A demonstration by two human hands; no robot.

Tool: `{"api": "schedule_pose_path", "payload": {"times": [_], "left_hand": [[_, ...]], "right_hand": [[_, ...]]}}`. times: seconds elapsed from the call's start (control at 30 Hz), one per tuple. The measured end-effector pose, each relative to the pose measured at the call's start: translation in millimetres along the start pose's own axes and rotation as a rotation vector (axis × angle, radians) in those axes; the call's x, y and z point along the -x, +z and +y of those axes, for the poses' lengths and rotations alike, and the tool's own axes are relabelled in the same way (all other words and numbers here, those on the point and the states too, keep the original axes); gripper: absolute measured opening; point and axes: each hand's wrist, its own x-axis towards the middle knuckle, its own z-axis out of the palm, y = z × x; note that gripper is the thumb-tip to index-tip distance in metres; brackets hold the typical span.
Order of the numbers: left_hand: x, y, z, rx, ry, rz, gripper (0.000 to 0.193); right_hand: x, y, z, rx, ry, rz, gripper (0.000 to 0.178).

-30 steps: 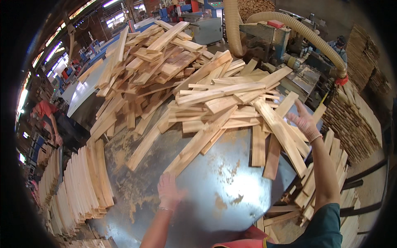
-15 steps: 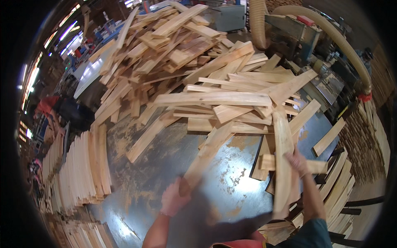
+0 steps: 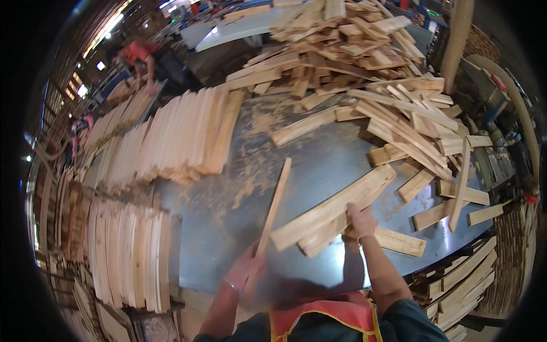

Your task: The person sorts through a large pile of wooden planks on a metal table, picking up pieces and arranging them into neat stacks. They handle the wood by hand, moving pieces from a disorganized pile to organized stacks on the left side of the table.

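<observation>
The metal table (image 3: 213, 239) spreads before me, a heap of boards (image 3: 364, 51) at its far side and a row of boards (image 3: 185, 131) along its left. Over its near part, my right hand (image 3: 362, 221) grips two overlapping boards (image 3: 325, 213); my left hand (image 3: 245, 268) is closed around a single board (image 3: 274, 206) on edge.

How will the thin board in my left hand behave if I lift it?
The board should stay stiff; it shows no sag. It may feel tip-heavy, since the left hand grips near one end. Its flat sides make rolling unlikely.
</observation>
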Motion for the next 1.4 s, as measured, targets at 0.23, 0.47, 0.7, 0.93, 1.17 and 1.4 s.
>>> {"api": "schedule_pose_path", "payload": {"times": [0.23, 0.47, 0.7, 0.93, 1.17, 1.4], "left_hand": [[70, -39, -12, -0.891, 0.245, 0.160, 0.073], [110, -38, 2, -0.681, 0.115, 0.124, 0.076], [26, 21, 12, -1.261, -0.001, 0.445, 0.110], [45, -28, 1, -1.199, 0.025, 0.578, 0.103], [128, -170, -11, -1.159, -0.126, 0.910, 0.090], [210, -305, -52, -1.418, -0.143, 1.283, 0.079]], "right_hand": [[-36, 69, -8, -0.697, 0.217, -0.072, 0.041], [108, 102, -15, -0.722, -0.017, -0.341, 0.051], [188, 92, -58, -0.011, -0.500, -0.790, 0.076], [34, -26, 67, 0.696, -0.959, -0.260, 0.073], [7, -15, 106, 0.328, -0.594, -0.365, 0.085], [140, 111, -31, -0.426, -0.188, -0.704, 0.064]]}}
